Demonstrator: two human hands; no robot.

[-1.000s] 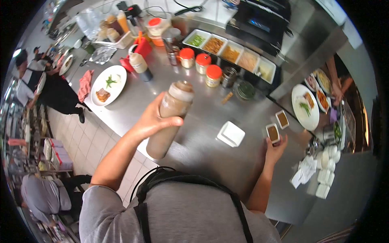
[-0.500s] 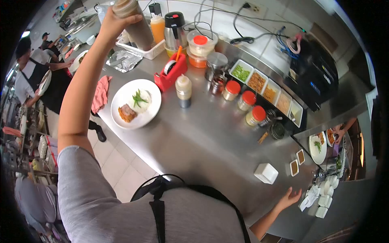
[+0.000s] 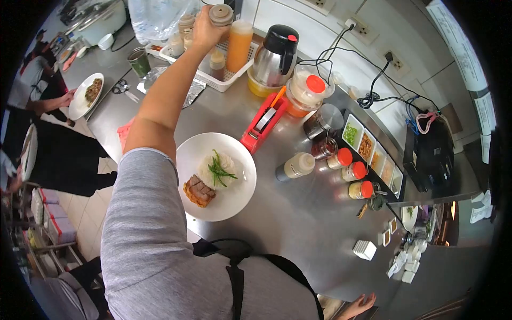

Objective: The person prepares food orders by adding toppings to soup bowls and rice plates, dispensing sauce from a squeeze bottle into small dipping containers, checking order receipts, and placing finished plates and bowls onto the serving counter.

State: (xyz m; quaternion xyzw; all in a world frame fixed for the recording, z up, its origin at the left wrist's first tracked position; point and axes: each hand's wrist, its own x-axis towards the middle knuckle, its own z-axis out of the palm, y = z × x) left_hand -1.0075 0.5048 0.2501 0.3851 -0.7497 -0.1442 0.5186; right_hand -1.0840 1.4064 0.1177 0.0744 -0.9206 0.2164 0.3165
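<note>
My left hand (image 3: 207,29) is closed around the upper part of a squeeze bottle (image 3: 221,15) with a beige cap. It is at the white basket (image 3: 216,82), where an orange-filled bottle (image 3: 239,47) and smaller bottles stand. My forearm hides part of that area. Below the arm is a white plate (image 3: 242,152) with rice (image 3: 210,162), green strips (image 3: 221,169) and browned sliced meat (image 3: 199,191). My right hand (image 3: 364,306), low at the counter's front edge, has its fingers apart and holds nothing.
A red tape dispenser (image 3: 261,125) touches or nearly touches the plate. Beyond it are a thermos (image 3: 275,56), a sauce bottle (image 3: 296,166), red-lidded jars (image 3: 354,171) and topping trays (image 3: 366,146). White dishes (image 3: 364,249) sit toward the right. At left, a co-worker holds a plate of food (image 3: 87,96).
The squeeze bottle has gone from tilted in the air to upright at the basket, still in my left hand. My view has shifted toward the basket. My right hand sits lower in view.
</note>
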